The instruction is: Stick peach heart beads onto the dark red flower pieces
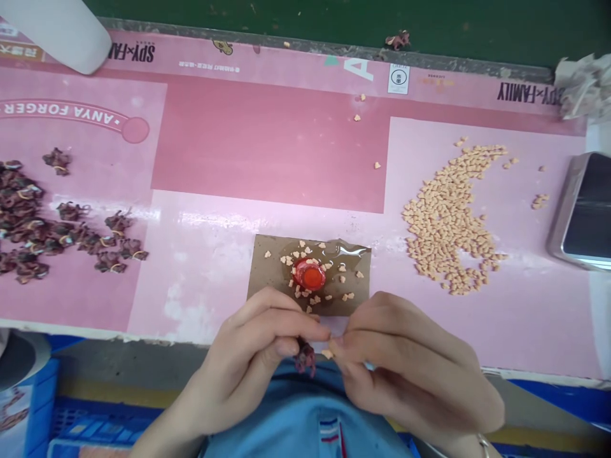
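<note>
Near the table's front edge, my left hand (pixel 267 346) is closed on a small dark maroon moulded piece (pixel 304 357), part of it hidden by the fingers. Close beside it, my right hand (pixel 401 356) pinches a tiny beige piece (pixel 327 353) between thumb and forefinger. Whether the two pieces touch, I cannot tell. Just beyond both hands lies a brown card (pixel 260 270), wet on its surface, bearing a small red cap-like dish (pixel 310 275) with scattered beige bits around it.
A heap of beige pieces (pixel 449 222) spreads at the right, near a phone-like device (pixel 589 210). Several maroon pieces (pixel 28 222) pile up at the left. A white rounded object (pixel 71 35) and crumpled tissue (pixel 585 86) occupy the far corners. Blue crates (pixel 95 429) stand below.
</note>
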### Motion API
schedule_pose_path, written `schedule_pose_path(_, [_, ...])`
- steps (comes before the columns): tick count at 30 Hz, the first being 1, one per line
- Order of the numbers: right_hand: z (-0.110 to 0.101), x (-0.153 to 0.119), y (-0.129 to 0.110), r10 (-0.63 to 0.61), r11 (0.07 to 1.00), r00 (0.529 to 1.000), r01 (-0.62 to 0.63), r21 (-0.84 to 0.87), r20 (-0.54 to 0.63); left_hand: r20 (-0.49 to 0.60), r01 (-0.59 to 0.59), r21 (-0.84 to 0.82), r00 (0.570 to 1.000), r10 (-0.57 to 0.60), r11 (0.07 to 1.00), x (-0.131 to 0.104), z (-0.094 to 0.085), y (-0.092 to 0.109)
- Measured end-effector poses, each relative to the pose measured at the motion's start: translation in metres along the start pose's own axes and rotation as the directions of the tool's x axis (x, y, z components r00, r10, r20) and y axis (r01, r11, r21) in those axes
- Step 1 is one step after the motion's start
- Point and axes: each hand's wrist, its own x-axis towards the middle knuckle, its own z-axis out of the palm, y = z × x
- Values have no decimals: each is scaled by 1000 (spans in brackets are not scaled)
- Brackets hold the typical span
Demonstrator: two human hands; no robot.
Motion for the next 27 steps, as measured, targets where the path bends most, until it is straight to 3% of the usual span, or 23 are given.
schedule_pose_path(4, [3, 1, 2, 9, 1000, 1000, -9, 18, -8, 3, 30, -13, 1000, -30, 999, -1, 1, 1])
schedule_pose_path(10, [0, 0, 1, -14, 1000, 998, 14, 3, 67, -11, 46, -9, 999, -46, 999, -1, 3, 1])
schedule_pose_path(16, [-4, -11, -14, -58, 950, 986, 102, -295, 155, -216, 64, -92, 973, -82, 994, -2, 17, -3])
schedule_pose_path(19, [-3, -15, -14, -92, 925, 980, 150, -348, 178, -286, 24, -66, 957, -42, 998, -3, 22, -6])
schedule_pose_path(23, [-6, -19, -1, -53, 955, 992, 84, -285, 116, -196, -56, 100, 978, 75, 993, 3, 12, 1])
schedule_pose_path(25, [-13, -24, 10, 19, 944, 999, -31, -328, -41, -79, -118, 215, 987, 138, 969, 17, -3, 6])
schedule_pose_path(27, [-24, -31, 25, 63, 909, 956, -173, -379, -287, -87, -75, 314, 990, 107, 947, 44, -26, 6])
